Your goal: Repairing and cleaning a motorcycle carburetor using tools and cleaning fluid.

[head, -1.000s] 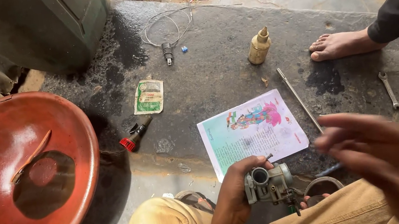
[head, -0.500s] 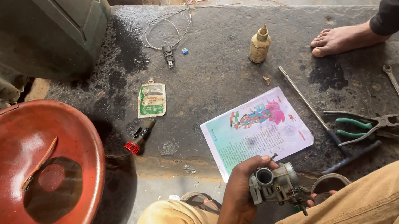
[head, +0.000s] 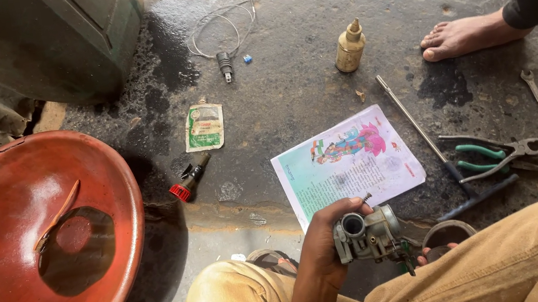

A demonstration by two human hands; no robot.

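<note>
My left hand (head: 322, 246) grips a small grey metal carburettor (head: 370, 234) just above my knees, its round opening facing up. My right hand is out of the picture. Directly beyond the carburettor a printed colour sheet (head: 349, 164) lies flat on the dark oily concrete. Green-handled pliers (head: 494, 156) and a long thin metal rod (head: 413, 119) rest to the right of the sheet. My tan trouser legs (head: 512, 256) fill the bottom of the view.
A large red basin (head: 28, 251) holding a little dark liquid sits at left. Further out lie a green sachet (head: 203, 126), a red-capped small tool (head: 187, 182), a brass oil bottle (head: 349, 46), a coiled cable (head: 223, 33), a spanner (head: 536, 93), and another person's bare foot (head: 465, 36).
My right hand, raised at the right a second ago, has dropped out of view, uncovering the pliers. The left hand still holds the carburettor in much the same place.
</note>
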